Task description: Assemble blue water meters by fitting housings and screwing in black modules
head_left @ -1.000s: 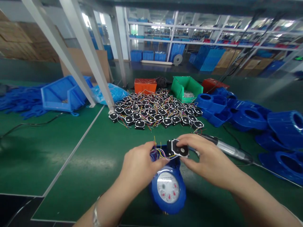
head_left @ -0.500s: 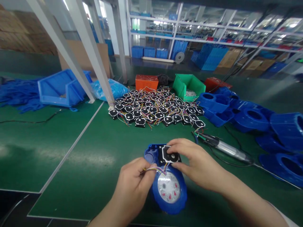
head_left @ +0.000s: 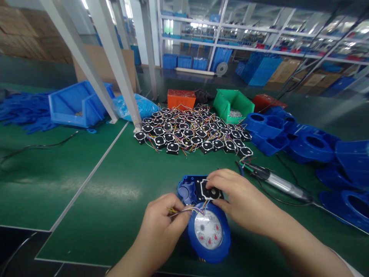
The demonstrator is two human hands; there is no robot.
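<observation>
Green work surface (head_left: 115,169) spreads across the view, with a pile of black modules (head_left: 187,132) toward its far side, a green bin (head_left: 221,107) behind the pile and blue housings (head_left: 308,142) to your right. Compared with one second earlier, the single module (head_left: 206,191) has come down from its raised position to the right part of the open compartment (head_left: 186,190) above the dial of the blue meter (head_left: 209,229); its wires (head_left: 198,209), formerly bunched there, now run leftward past the dial's upper edge. Your forearms enter from the lower corners and converge on the meter, both palms turned largely downward. Your left hand (head_left: 163,221) is nearly closed, pinching the wires between thumb and fingers. Your right hand (head_left: 240,198) is partly open, thumb and fingers spanning the module; whether it is fully seated cannot be told.
</observation>
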